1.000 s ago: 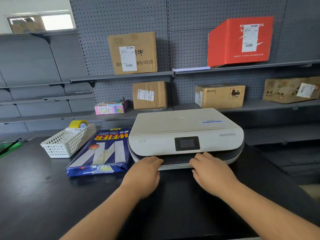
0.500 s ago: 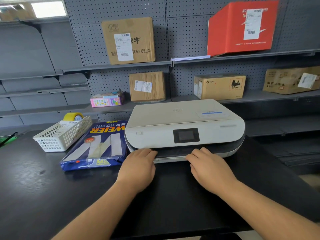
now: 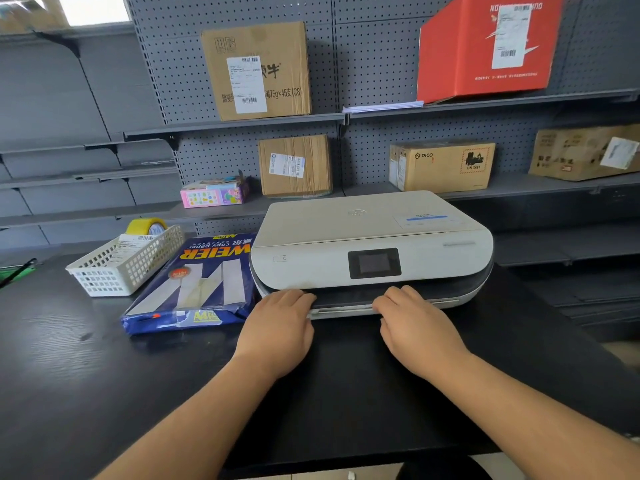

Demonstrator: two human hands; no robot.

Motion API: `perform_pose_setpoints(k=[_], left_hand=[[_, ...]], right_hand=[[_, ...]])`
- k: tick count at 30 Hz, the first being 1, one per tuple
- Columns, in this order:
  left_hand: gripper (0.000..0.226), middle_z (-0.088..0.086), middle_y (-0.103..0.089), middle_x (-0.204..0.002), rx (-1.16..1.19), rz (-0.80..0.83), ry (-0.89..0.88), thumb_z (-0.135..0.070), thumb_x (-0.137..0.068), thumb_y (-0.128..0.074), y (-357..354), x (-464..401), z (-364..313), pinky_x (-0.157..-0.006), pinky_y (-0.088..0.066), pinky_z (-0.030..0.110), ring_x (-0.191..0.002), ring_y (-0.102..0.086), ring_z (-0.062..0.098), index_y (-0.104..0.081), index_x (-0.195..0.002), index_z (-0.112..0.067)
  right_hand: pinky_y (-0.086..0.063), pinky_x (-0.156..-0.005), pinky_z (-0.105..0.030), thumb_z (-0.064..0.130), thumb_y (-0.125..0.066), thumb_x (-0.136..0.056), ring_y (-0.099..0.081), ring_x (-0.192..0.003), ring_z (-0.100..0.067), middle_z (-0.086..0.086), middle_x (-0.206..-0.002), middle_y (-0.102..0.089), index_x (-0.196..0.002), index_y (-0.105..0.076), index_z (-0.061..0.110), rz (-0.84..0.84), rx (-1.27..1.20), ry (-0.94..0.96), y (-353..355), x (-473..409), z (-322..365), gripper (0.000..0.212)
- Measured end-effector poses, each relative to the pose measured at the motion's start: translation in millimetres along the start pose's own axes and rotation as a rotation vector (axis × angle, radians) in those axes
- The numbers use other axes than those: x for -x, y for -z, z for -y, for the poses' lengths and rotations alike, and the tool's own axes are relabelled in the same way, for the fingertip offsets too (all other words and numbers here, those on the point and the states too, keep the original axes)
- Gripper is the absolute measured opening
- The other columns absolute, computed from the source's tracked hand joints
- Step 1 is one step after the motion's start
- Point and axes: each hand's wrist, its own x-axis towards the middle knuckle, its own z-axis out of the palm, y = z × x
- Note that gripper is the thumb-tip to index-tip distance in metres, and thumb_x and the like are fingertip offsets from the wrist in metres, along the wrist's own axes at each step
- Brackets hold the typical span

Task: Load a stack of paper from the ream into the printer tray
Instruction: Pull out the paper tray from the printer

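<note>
A white printer (image 3: 367, 223) with a small dark screen sits on the black table (image 3: 104, 375). Its paper tray (image 3: 346, 309) shows as a thin pale lip along the lower front. My left hand (image 3: 277, 327) and my right hand (image 3: 415, 327) both lie palm down at that lip, fingers curled over its edge, fingertips hidden. A blue wrapped ream of copy paper (image 3: 197, 282) lies flat on the table just left of the printer, touching its side. The near end of the wrapper looks torn.
A white plastic basket (image 3: 128, 268) with a yellow tape roll (image 3: 145, 226) stands left of the ream. Grey pegboard shelves behind hold cardboard boxes (image 3: 294, 164), a red box (image 3: 485, 46) and a pink box (image 3: 214, 194). Bare tabletop lies in front of the printer.
Both hands stay on the tray's front edge, drawn very slightly toward me. The view has tilted down a little, so the shelves sit higher in the frame.
</note>
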Motion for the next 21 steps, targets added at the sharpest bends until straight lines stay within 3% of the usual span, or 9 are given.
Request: perform_pose_setpoints(k=[3,6,16,19,21], left_hand=[[0.045,-0.005,-0.062,-0.131,0.009,0.003,0.004,-0.028,-0.092,-0.052,-1,0,1,-0.107,-0.039,0.034,-0.121,-0.056,0.02,-0.057,-0.136,-0.023],[0.045,-0.005,-0.063,-0.128,0.018,0.004,0.012,-0.028,-0.09,-0.052,-3,0,3,-0.106,-0.041,0.035,-0.118,-0.057,0.02,-0.059,-0.133,-0.023],[0.044,-0.007,-0.061,-0.132,0.025,0.013,-0.006,-0.027,-0.094,-0.047,1,-3,6,-0.107,-0.04,0.033,-0.121,-0.055,0.018,-0.056,-0.137,-0.026],[0.046,-0.007,-0.06,-0.134,0.038,0.027,-0.005,-0.024,-0.092,-0.047,2,-3,8,-0.108,-0.039,0.034,-0.123,-0.054,0.018,-0.054,-0.138,-0.026],[0.047,-0.008,-0.059,-0.135,0.041,0.032,-0.008,-0.024,-0.092,-0.047,2,-3,8,-0.109,-0.038,0.034,-0.124,-0.052,0.017,-0.053,-0.139,-0.026]], right_hand=[[-0.047,-0.057,-0.034,0.006,-0.062,-0.083,-0.05,-0.083,-0.021,0.001,-0.088,-0.057,-0.091,-0.062,0.016,0.018,0.056,0.022,-1,-2,-1,0.013],[-0.046,-0.05,-0.036,-0.002,-0.07,-0.07,-0.05,-0.073,-0.022,0.0,-0.077,-0.055,-0.078,-0.059,0.015,0.017,0.091,0.033,-2,-3,-1,0.023],[-0.034,-0.05,-0.032,-0.003,-0.074,-0.067,-0.051,-0.069,-0.021,-0.002,-0.075,-0.057,-0.073,-0.06,0.014,0.093,0.175,0.047,-4,-2,2,0.024],[-0.03,-0.047,-0.03,-0.005,-0.081,-0.055,-0.05,-0.063,-0.02,-0.001,-0.069,-0.055,-0.065,-0.057,0.015,0.123,0.182,0.046,-6,1,2,0.033],[-0.031,-0.048,-0.03,-0.005,-0.078,-0.06,-0.046,-0.065,-0.019,-0.001,-0.074,-0.055,-0.071,-0.056,0.016,0.124,0.17,0.032,-10,4,0,0.032]])
